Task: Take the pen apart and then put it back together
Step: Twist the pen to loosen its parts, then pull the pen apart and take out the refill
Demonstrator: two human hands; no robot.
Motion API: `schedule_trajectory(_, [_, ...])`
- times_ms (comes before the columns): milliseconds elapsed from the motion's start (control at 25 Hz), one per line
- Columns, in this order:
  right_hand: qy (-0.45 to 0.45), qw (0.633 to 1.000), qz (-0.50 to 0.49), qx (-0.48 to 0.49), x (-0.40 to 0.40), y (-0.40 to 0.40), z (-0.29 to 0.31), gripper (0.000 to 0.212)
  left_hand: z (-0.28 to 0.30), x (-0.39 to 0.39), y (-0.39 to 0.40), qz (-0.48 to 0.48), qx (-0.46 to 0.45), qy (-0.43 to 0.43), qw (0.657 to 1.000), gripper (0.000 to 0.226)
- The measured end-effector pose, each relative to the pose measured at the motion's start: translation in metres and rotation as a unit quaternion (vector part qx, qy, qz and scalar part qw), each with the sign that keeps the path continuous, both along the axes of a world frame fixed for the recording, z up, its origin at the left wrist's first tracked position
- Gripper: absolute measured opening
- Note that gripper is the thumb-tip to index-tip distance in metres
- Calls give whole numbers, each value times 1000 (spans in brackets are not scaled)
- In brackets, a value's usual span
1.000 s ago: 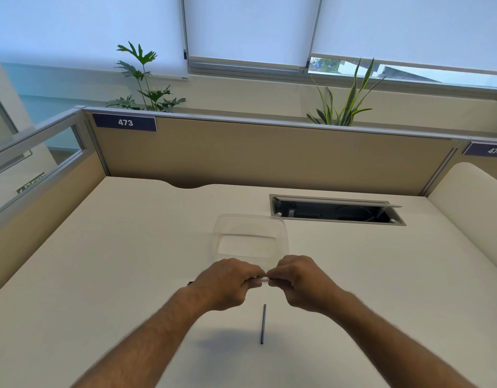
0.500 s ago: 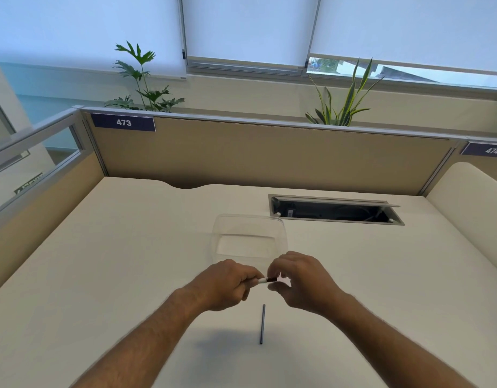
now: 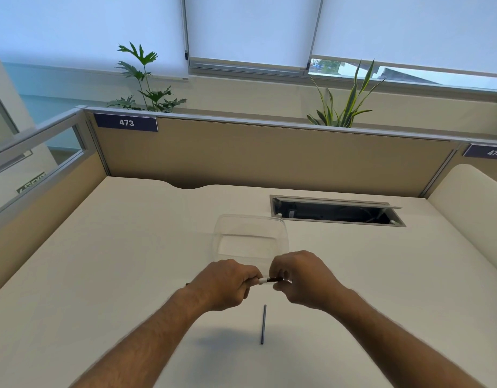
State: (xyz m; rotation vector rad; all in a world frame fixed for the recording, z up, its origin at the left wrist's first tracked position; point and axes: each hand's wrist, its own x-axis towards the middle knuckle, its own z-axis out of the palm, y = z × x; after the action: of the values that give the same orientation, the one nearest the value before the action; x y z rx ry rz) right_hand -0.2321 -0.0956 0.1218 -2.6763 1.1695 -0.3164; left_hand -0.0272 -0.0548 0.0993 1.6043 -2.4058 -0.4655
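Left hand (image 3: 226, 287): grips slim white pen barrel (image 3: 262, 280), steadying it.
Right hand (image 3: 300, 278): pinches dark tip section (image 3: 274, 280), apparently twisting it.
Thin grey refill rod (image 3: 263, 324): lies near tabletop (image 3: 116, 261) front edge.

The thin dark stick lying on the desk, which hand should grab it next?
Probably the right hand. The thin dark stick lies on the desk just below both hands. The left hand grips the pen body in its fist, while the right only pinches its end, so it frees more easily.
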Motion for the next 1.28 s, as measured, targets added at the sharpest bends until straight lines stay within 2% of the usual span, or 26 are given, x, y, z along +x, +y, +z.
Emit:
schedule_trajectory(120, [11, 999, 4, 30, 1, 4, 0, 39, 0, 0, -1, -2, -15, 3, 1000, 20])
schedule_trajectory(160, [22, 999, 7, 37, 2, 5, 0, 40, 0, 0, -1, -3, -22, 3, 1000, 20])
schedule_trajectory(240, [35, 998, 14, 47, 4, 5, 0, 25, 0, 1, -1, -3, -30, 1, 1000, 21])
schedule_trajectory(400, [71, 997, 7, 39, 4, 3, -1, 22, -4, 2, -3, -2, -31, -4, 1000, 20])
schedule_trajectory(720, [11, 996, -85, -30, -6, 2, -6, 9, -10, 8, -2, 14, -37, 22, 999, 17])
schedule_trajectory(880, [-147, 975, -167, 24, -14, 0, -15, 10, -14, 11, 0, 52, -54, 85, 994, 13])
schedule_trajectory(1000, [-214, 942, -232, 114, -20, 0, -29, 14, -20, 9, 4, 75, -57, 138, 986, 12])
schedule_trajectory(1160, [-196, 915, -312, 167, -31, 5, -57, 20, -28, 3, 11, 112, -68, 231, 964, 15])
schedule_trajectory(1280, [-156, 906, -356, 166, -34, 11, -77, 12, -35, -1, 16, 149, -71, 295, 941, 17])
